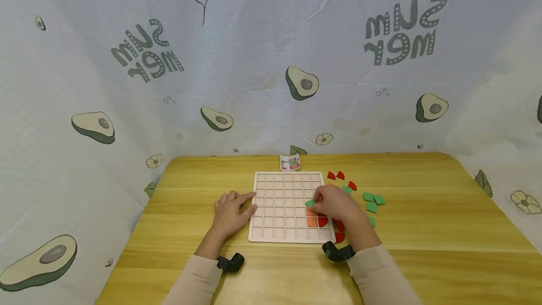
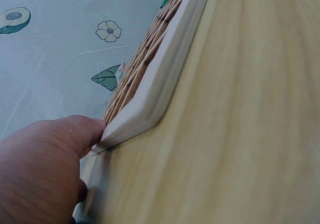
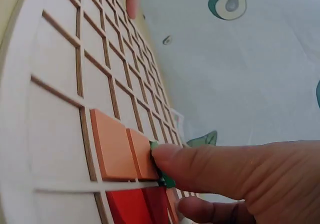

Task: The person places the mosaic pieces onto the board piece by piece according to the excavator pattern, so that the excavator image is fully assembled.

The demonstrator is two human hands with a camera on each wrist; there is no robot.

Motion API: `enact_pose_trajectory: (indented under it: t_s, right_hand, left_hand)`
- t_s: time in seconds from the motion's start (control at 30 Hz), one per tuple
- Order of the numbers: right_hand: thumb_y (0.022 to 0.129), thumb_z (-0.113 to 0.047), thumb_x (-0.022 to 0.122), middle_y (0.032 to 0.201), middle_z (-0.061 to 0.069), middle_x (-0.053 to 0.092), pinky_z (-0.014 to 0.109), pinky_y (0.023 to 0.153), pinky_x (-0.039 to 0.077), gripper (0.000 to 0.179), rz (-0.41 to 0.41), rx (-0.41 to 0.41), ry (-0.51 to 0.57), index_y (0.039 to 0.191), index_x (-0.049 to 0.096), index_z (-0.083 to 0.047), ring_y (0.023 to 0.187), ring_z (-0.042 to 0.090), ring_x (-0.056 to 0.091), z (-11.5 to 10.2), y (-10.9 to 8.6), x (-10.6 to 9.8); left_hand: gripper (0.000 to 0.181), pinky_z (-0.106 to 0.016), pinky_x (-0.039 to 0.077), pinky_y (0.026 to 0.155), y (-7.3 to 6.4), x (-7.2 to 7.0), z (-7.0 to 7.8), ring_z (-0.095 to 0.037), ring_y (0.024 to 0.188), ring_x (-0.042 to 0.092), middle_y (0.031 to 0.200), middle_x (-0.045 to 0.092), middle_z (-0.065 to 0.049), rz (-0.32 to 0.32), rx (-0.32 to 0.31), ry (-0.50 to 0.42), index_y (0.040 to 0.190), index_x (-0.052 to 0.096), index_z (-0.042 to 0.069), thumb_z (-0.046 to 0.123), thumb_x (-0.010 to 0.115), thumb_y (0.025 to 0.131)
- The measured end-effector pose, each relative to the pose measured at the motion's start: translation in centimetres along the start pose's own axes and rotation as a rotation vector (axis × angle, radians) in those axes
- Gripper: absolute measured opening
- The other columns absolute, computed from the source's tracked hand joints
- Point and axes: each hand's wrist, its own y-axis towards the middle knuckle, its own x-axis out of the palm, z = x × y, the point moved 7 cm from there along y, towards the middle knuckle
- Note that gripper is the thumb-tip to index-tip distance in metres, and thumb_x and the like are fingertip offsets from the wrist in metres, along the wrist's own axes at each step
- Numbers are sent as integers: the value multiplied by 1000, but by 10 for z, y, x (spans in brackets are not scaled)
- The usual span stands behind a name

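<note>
A pale wooden grid board [image 1: 279, 211] lies on the table. My left hand [image 1: 230, 213] touches its left edge with the thumb and forefinger; the left wrist view shows the thumb [image 2: 82, 134] against the board's corner. My right hand [image 1: 336, 204] pinches a green square tile [image 1: 311, 203] over a cell on the board's right side. In the right wrist view the green tile [image 3: 162, 166] stands tilted beside two orange square tiles [image 3: 112, 146] set in cells. Red quarter-circle pieces [image 3: 127, 204] lie in the cells next to the orange ones.
Loose green tiles [image 1: 371, 207] and red quarter-circle pieces [image 1: 331, 175] lie on the table right of the board, some partly hidden by the right hand. Behind the board sits a small card [image 1: 290, 162] printed with a coloured pattern. A patterned cloth [image 1: 262, 60] hangs behind the table.
</note>
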Motion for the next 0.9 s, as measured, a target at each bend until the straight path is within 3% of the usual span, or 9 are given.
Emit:
enact_pose_trajectory:
  t_s: [0.23, 0.4, 0.5, 0.7, 0.9]
  right_hand:
    - [90, -14, 75, 90, 7, 66, 34, 68, 48, 19, -28, 18, 20, 107, 70, -8, 75, 20, 55, -3, 3, -2]
    - [88, -3, 67, 96, 10, 64, 33, 68, 50, 30, -45, 18, 34, 117, 72, -8, 79, 23, 55, 1, 5, 3]
    - [91, -6, 68, 98, 11, 64, 33, 69, 51, 31, -48, 18, 61, 121, 71, -8, 81, 22, 56, 4, 5, 6]
    - [92, -14, 71, 93, 8, 64, 34, 71, 50, 19, 1, 37, 101, 109, 68, -6, 80, 21, 55, 11, 3, 1]
    - [92, -12, 71, 87, 4, 64, 33, 72, 49, 7, 15, 7, 68, 98, 70, -8, 78, 19, 55, 8, 6, 4]
  left_hand:
    - [43, -38, 26, 80, 2, 0, 0, -16, 84, 38, 93, 54, 3, -13, -13, -2, 137, 67, 32, 46, 66, 96]
    - [43, -38, 26, 80, 2, 0, -1, -16, 84, 38, 93, 55, 3, -22, -21, -7, 137, 66, 32, 46, 66, 96]
    - [43, -38, 26, 81, 1, 1, -1, -16, 84, 38, 94, 55, 2, -30, -19, -8, 137, 66, 32, 46, 66, 96]
    - [44, -39, 27, 81, 2, 1, 0, -16, 84, 39, 94, 55, 2, -33, -11, -5, 138, 66, 31, 46, 65, 97]
    - [44, -38, 26, 81, 2, 1, -1, -16, 84, 38, 94, 54, 2, -25, -15, -3, 137, 66, 31, 46, 66, 96]
